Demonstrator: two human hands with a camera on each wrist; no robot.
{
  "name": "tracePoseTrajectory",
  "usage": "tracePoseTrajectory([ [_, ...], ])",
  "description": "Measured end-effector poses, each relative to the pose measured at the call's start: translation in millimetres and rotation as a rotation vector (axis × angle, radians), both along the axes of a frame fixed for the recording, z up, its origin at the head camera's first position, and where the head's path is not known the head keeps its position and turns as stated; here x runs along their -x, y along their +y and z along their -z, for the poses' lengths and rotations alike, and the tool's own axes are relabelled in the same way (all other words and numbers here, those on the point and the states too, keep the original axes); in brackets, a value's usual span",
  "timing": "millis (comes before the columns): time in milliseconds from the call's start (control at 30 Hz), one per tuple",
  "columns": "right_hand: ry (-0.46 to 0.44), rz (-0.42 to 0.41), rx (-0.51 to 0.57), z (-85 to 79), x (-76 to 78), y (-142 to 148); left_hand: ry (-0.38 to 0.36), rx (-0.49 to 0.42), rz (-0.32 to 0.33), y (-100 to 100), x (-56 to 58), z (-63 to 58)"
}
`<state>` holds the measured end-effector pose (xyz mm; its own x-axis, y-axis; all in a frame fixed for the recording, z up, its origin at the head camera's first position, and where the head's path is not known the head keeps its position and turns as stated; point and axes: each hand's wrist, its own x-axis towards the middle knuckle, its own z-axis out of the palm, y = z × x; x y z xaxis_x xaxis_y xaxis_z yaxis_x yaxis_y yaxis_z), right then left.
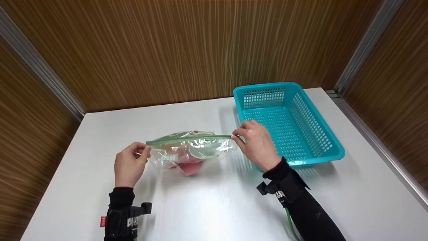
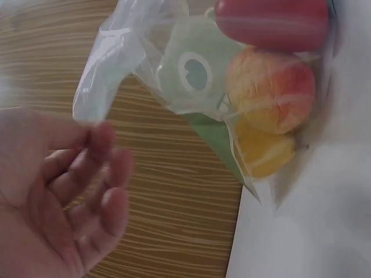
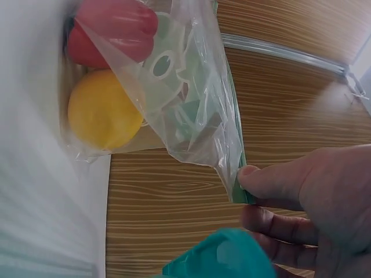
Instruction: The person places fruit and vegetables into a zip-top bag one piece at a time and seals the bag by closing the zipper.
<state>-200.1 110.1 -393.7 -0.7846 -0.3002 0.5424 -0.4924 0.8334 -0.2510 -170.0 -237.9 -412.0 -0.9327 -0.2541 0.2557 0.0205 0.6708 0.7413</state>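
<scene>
A clear zip bag [image 1: 160,155] with a green zip strip [image 1: 190,138] stands upright on the white table. My left hand [image 1: 129,164] pinches the bag's left top corner between thumb and forefinger, its other fingers loosely bent. At the opposite end, my right hand [image 1: 259,144] pinches the zip strip. Through the plastic show a red bell pepper [image 3: 113,32], a red-and-yellow apple-like fruit [image 2: 269,87], a smaller yellow fruit [image 2: 264,153] and a round orange-yellow fruit [image 3: 104,110]. Beside them is a pale green item [image 2: 194,63] with an oval mark; its kind is unclear.
A turquoise plastic basket [image 1: 321,127] with lattice walls stands right of the bag, close to my right hand. The white table [image 1: 194,214] meets wood-patterned panels [image 1: 187,50] at the back and sides.
</scene>
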Motion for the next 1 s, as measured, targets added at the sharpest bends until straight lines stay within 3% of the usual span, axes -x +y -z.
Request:
tracePoseTrajectory([
  [200, -0.053, -0.014, -0.072, 3.5, -6.3, -3.3, -0.254, 0.12, 0.106, -4.7, -1.9, 2.2],
  [367, -0.093, -0.035, -0.146, 6.8, -8.7, -5.5, -0.335, 0.169, 0.173, -6.4, -2.5, 3.8],
  [700, -0.127, 0.006, -0.153, 9.3, -9.9, -6.7, -0.353, 0.195, 0.201, -3.8, -2.7, 5.4],
  [867, -0.191, -0.003, -0.141, 6.4, -11.1, -5.4, -0.247, 0.155, 0.135, 0.7, -3.9, 0.6],
  [1000, -0.222, -0.022, -0.106, 1.6, -14.0, -4.7, -0.158, 0.103, 0.146, 10.2, -7.2, -8.9],
])
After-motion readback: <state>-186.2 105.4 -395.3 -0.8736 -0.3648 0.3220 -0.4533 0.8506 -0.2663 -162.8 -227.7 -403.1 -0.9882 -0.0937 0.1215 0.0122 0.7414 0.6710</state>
